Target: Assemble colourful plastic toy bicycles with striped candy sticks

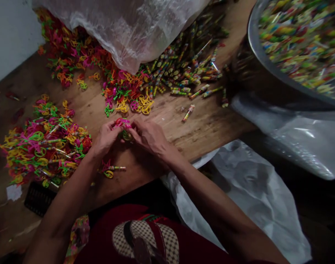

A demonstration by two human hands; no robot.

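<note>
My left hand (105, 138) and my right hand (148, 136) meet over the wooden table (203, 124), fingers pinched together. Between the fingertips sits a small pink plastic piece (122, 122), with a green-yellow bit just below it. Both hands are closed on this little assembly. To the left lies a heap of colourful plastic pieces on thin sticks (43, 146). Beyond the hands is a spread of loose pink, yellow, green and orange plastic shapes (128, 95). Wrapped thin sticks (184, 69) are piled at the back right.
A clear plastic bag (128, 29) rests on the back of the table. A large metal basin (294, 47) of coloured bits stands at the right, above white plastic sheeting (252, 198). One finished piece (112, 169) lies near my left wrist. A dark comb-like object (39, 198) lies at the left front.
</note>
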